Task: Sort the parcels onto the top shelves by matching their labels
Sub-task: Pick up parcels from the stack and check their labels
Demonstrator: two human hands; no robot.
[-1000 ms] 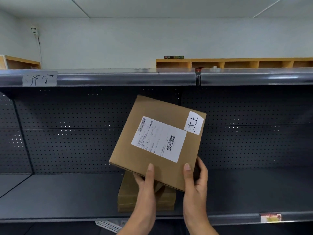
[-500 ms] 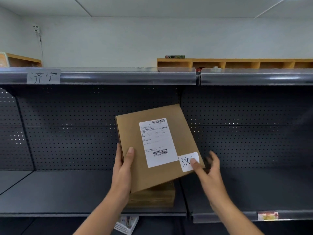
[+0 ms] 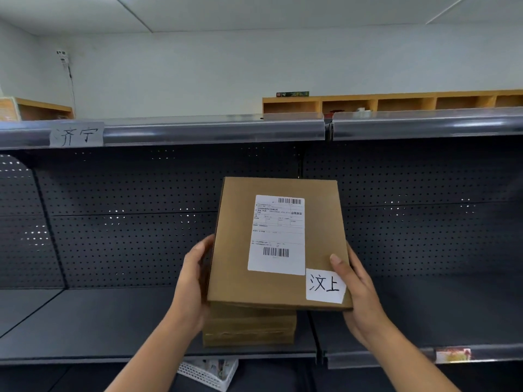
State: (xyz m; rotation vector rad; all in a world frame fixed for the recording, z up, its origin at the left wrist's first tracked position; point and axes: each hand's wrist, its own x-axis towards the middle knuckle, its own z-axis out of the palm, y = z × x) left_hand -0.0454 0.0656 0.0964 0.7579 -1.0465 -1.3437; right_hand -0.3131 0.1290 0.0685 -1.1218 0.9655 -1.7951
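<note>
So, only the head view to go on: a person holds a brown cardboard parcel up in front of the dark shelving, both hands on it. The left hand grips the parcel's left edge, thumb on the side wall and the fingers wrapped behind, out of sight. The right hand clasps the lower right corner, thumb pressed on the front face just beside a small handwritten tag that reads 汶上. So both sets of fingers are closed on the box, not loose.

The parcel faces the camera nearly upright, tilted back a bit, with a white shipping label in the middle of its face, barcodes at top and bottom. The print is too small to read.

Right behind and below it, a second cardboard box sits on the lower shelf, near the shelf's right end. The held parcel's bottom edge overlaps that box in the view; whether they touch is hard to tell.

Higher up runs the top shelf rail, with a paper sign stuck at its left end, reading 济宁. The perforated back panel fills the space between the two shelves. Beyond the top shelf, wooden cubbies line the far wall. A white mesh basket peeks out below the lower shelf, between the forearms.
</note>
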